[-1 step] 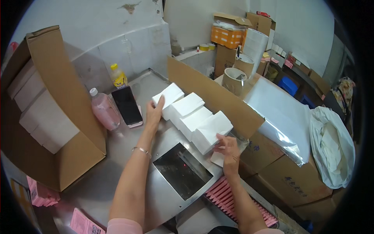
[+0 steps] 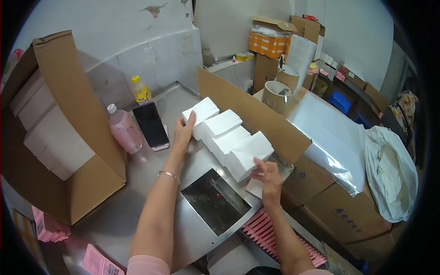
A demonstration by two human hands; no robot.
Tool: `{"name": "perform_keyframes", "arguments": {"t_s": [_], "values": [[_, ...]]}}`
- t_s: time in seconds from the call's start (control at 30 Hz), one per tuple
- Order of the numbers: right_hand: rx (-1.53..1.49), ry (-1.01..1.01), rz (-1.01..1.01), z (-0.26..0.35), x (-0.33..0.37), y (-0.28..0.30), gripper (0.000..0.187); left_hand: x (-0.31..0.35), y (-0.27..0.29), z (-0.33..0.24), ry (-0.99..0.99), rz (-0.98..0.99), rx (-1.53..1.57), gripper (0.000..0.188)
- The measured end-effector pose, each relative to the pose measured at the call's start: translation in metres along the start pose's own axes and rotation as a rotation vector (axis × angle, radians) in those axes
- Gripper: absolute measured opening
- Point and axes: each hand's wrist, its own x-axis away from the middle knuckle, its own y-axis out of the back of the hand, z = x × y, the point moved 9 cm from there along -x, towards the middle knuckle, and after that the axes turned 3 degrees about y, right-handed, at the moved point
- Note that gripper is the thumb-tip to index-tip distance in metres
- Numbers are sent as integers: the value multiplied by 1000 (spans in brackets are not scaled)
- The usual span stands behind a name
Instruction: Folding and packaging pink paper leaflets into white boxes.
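A row of stacked white paper napkins (image 2: 231, 141) lies slantwise across the steel table, its blocks slightly out of line. At the far left end, my left hand (image 2: 184, 132) grips the end block (image 2: 201, 110), thumb on top and the other fingers mostly hidden against its side. My right hand (image 2: 269, 176) is at the near right end with bent fingers, the fingertips pinching the corner of the last block (image 2: 252, 153). Beneath that hand lie a small white piece (image 2: 255, 187) and some clear plastic film (image 2: 285, 170).
A rectangular dark opening (image 2: 215, 201) is cut into the steel table (image 2: 183, 247). On the left stand an open carton (image 2: 98, 183) of white blocks, a pink-filled bottle (image 2: 125, 130) and a phone (image 2: 151, 124). A cardboard panel (image 2: 247, 107) rises behind the row. Pink packets (image 2: 261, 229) fill a tray below right.
My left hand and the end block have shifted very slightly to the right. The right hand keeps its place at the other end.
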Motion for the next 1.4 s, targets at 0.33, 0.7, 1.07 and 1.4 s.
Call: {"name": "perform_keyframes", "arguments": {"t_s": [0.33, 0.7, 1.07, 1.4], "values": [[1277, 106, 418, 20, 49, -38, 52, 180, 42, -36, 45, 507, -497, 40], [597, 323, -351, 114, 1, 41, 10, 493, 370, -63, -90, -742, -1537, 46], [1082, 692, 191, 84, -35, -54, 25, 493, 356, -84, -15, -933, -1338, 64], [1229, 580, 268, 73, -35, -67, 18, 477, 351, -73, -176, -819, -1620, 8]]}}
